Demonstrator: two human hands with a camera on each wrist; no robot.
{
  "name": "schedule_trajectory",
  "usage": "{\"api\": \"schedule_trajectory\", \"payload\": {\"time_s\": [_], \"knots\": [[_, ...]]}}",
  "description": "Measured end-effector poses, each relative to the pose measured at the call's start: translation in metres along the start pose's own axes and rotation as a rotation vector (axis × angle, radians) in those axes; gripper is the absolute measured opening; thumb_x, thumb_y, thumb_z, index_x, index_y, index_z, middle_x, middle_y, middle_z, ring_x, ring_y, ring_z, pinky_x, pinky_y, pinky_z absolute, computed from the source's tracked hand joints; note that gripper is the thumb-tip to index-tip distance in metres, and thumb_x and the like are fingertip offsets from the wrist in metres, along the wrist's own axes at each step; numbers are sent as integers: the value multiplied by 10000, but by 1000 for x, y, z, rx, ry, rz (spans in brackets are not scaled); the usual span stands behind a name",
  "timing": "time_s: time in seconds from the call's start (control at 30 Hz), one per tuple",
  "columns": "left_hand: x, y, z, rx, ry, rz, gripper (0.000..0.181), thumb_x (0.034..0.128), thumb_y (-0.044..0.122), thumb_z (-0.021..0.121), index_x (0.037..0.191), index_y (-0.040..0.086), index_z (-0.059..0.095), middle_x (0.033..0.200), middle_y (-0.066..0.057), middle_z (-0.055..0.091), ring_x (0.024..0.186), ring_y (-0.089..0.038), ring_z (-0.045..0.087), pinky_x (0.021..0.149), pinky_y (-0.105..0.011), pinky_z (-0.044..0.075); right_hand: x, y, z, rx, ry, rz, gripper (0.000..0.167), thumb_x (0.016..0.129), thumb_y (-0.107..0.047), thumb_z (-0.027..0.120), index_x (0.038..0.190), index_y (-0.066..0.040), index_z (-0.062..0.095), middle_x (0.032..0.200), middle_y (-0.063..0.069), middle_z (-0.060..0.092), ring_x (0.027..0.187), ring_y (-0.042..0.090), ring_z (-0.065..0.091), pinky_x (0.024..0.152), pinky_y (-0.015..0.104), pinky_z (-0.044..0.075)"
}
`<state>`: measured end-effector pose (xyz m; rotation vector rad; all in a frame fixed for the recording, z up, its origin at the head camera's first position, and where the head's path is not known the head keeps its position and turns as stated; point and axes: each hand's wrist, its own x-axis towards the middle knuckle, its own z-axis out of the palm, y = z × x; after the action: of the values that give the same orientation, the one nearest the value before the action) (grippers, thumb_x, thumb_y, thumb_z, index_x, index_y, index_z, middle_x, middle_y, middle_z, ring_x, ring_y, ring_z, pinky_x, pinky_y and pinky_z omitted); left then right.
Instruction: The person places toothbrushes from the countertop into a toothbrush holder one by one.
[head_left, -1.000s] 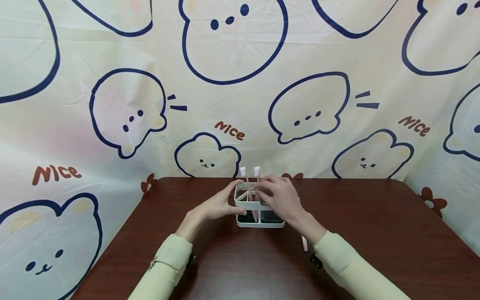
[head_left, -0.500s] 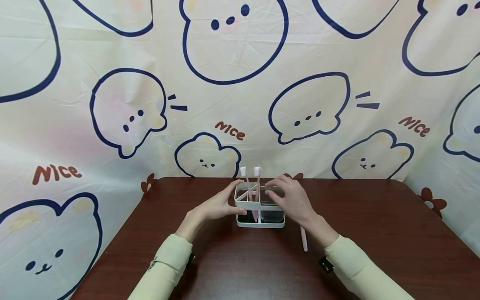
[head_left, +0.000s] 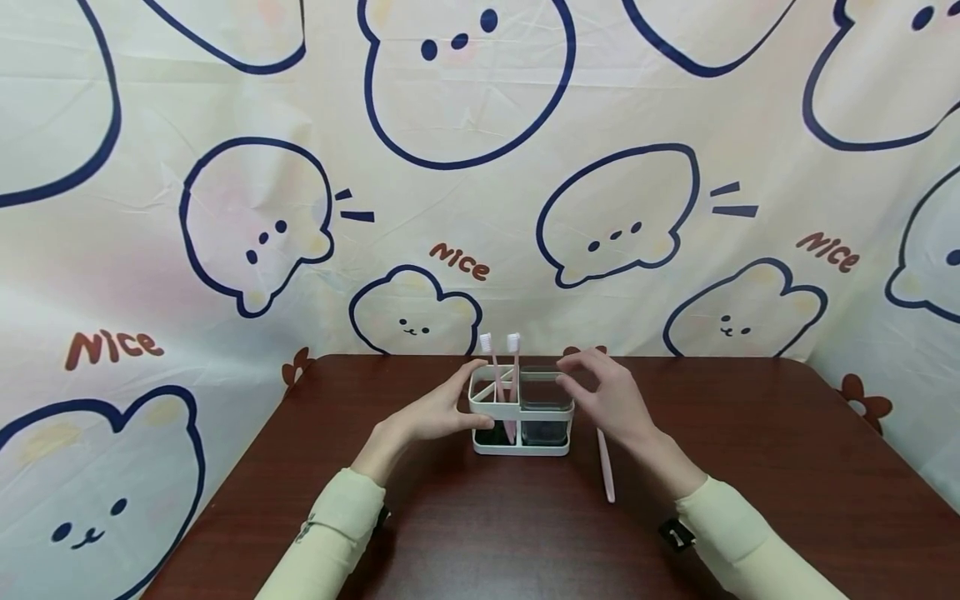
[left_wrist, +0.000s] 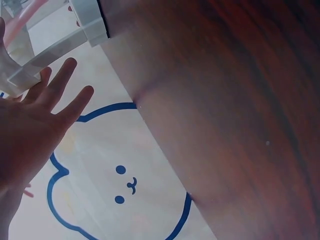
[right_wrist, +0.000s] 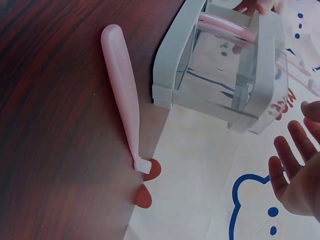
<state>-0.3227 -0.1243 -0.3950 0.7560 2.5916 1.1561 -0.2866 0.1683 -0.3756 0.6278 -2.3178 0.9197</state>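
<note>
A white two-tier toothbrush holder (head_left: 495, 412) stands on the table, with a clear cup (head_left: 545, 392) in its right half. Two pink toothbrushes (head_left: 514, 367) stand bristles up in its left compartments. My left hand (head_left: 427, 412) holds the holder's upper left end between thumb and fingers; the left wrist view shows the other fingers spread beside its frame (left_wrist: 55, 50). Just right of the cup is my right hand (head_left: 611, 400), fingers loosely bent and nothing between them. A third pink toothbrush (right_wrist: 121, 87) lies on the table, right of the holder, below my right hand.
The dark brown wooden table (head_left: 517, 525) ends at a pale cloth backdrop (head_left: 510, 208) printed with bear outlines. The table's far edge runs close behind the holder.
My right hand has drawn away from the standing toothbrushes to the right, past the cup, uncovering it and more of the lying toothbrush. My left hand stays on the holder.
</note>
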Motion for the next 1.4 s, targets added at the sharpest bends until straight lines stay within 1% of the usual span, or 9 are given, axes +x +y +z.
{"api": "schedule_trajectory", "payload": {"time_s": [0.17,0.37,0.5,0.73,0.9,1.0,1.07,1.23,1.4], "knots": [[1,-1,1,4,0,5,948,841,441,768,1559,309,163,1549,-51,325,1330,-240,430,1143,-577,325,-3,1,-8,32,-42,82,235,899,-193,746,1115,-108,707,1014,9,686,884,138,623,784,354,580],[2,-1,1,3,2,9,944,840,436,771,1555,318,165,1552,-48,318,1342,-238,421,1144,-577,324,-5,7,-15,14,-75,130,238,916,-192,725,1143,-130,687,996,6,674,844,139,607,731,276,555],[3,-2,1,4,3,7,944,838,437,773,1553,323,167,1546,-53,324,1340,-241,422,1145,-575,324,-8,14,-17,7,-108,160,260,917,-189,722,1159,-108,677,974,12,664,806,146,603,693,253,536],[3,-2,1,1,3,5,941,833,447,774,1548,331,174,1541,-45,331,1330,-241,426,1138,-595,323,-14,21,-21,-1,-182,215,301,922,-219,715,1197,-114,654,1002,25,669,850,167,617,720,286,541],[3,-2,1,-2,3,3,940,834,439,773,1549,316,176,1534,-40,343,1321,-245,434,1135,-602,329,-18,27,-22,-18,-242,240,306,923,-222,709,1208,-128,646,987,21,664,846,162,599,694,281,524],[1,-3,1,-6,5,3,948,833,432,776,1554,292,178,1528,-41,353,1317,-245,440,1132,-604,335,-20,31,-22,-19,-290,256,332,916,-224,717,1222,-121,639,979,17,665,840,157,598,691,275,523],[1,-3,1,-9,3,1,960,831,432,778,1560,270,175,1527,-43,353,1317,-248,440,1130,-606,336,-21,35,-23,-19,-345,262,373,910,-227,725,1247,-101,625,1002,38,671,864,167,603,712,289,522],[0,-2,1,-8,-2,-1,985,828,448,777,1570,245,162,1545,-46,329,1335,-251,424,1133,-608,329,-27,47,-23,-17,-476,298,434,899,-236,735,1285,-93,598,1065,80,664,890,172,590,755,309,504],[1,-1,0,-12,-1,4,989,825,443,781,1570,238,166,1528,-59,353,1318,-254,441,1127,-609,339,-31,57,-23,-18,-518,320,468,900,-229,731,1314,-67,584,1054,64,658,877,162,581,753,309,505]]}}
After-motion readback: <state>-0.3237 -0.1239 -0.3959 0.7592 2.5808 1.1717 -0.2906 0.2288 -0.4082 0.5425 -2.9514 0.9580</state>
